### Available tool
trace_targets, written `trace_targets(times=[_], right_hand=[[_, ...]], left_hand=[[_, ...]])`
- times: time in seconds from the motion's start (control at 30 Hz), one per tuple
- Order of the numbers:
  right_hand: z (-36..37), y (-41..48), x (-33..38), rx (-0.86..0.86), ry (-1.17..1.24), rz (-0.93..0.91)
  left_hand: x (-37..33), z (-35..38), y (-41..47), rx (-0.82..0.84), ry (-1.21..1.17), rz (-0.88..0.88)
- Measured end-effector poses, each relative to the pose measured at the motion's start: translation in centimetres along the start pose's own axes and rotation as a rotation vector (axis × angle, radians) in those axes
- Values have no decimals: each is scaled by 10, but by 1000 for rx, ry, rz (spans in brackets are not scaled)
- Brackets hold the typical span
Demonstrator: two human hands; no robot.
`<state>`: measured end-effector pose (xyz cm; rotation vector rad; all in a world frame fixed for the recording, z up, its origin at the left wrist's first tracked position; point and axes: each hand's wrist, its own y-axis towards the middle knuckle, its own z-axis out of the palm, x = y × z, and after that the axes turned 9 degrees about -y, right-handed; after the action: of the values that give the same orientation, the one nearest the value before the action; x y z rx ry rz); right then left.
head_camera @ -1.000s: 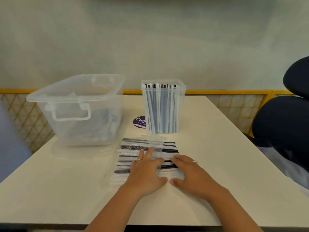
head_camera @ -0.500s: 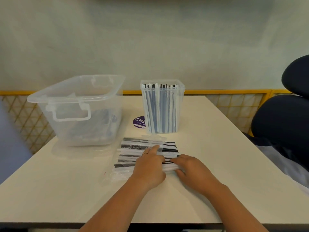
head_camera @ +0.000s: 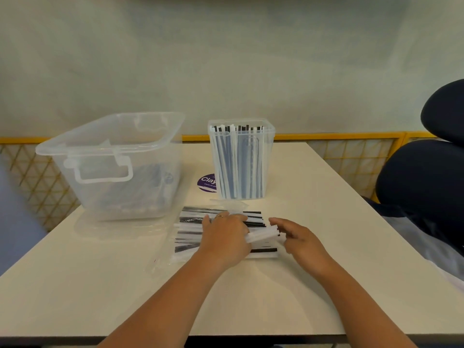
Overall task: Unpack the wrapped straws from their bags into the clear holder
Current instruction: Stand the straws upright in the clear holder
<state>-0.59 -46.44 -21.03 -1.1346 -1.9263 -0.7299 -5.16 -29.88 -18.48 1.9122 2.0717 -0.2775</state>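
Wrapped black and white straws [head_camera: 190, 232] lie spread on a flat clear bag on the white table [head_camera: 313, 197]. My left hand [head_camera: 224, 238] grips a bundle of white-wrapped straws [head_camera: 263, 234] and has its right end raised off the pile. My right hand [head_camera: 303, 241] is at that end of the bundle, thumb above it and fingers loosely curled beside it. Behind the pile stands the clear holder [head_camera: 267, 146], with several wrapped straws upright in it.
A large clear plastic bin [head_camera: 113, 136] with bagged straws inside stands at the back left. A purple round sticker [head_camera: 207, 183] lies between the bin and the holder. A dark office chair [head_camera: 426, 177] is to the right of the table, and a yellow mesh rail runs behind it.
Both hands lay flat on the spread straws, then drew together. My left hand has gathered a bundle and lifted its right end, and my right hand has pulled back to that end.
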Motion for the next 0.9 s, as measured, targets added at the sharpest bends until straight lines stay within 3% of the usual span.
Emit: trace_targets(times=[0.13,0.23,0.33,0.5,0.73,0.9], right_hand=[[3,3,1,-60,454,152],[12,6,0,-115,593,246],[19,12,4,-151,562,269],[27,19,10,-179,446,242],[35,25,9,-162,259,199],[40,24,12,-183,254,192]], left_hand=[[-11,-11,0,-1,55,6],[-18,-15,0,-23,51,6],[-25,-18,2,-55,-53,25],[-38,-40,0,-148,-747,119],[-39,-93,0,-340,-1282,207],[-21,-126,3,-482,-1323,299]])
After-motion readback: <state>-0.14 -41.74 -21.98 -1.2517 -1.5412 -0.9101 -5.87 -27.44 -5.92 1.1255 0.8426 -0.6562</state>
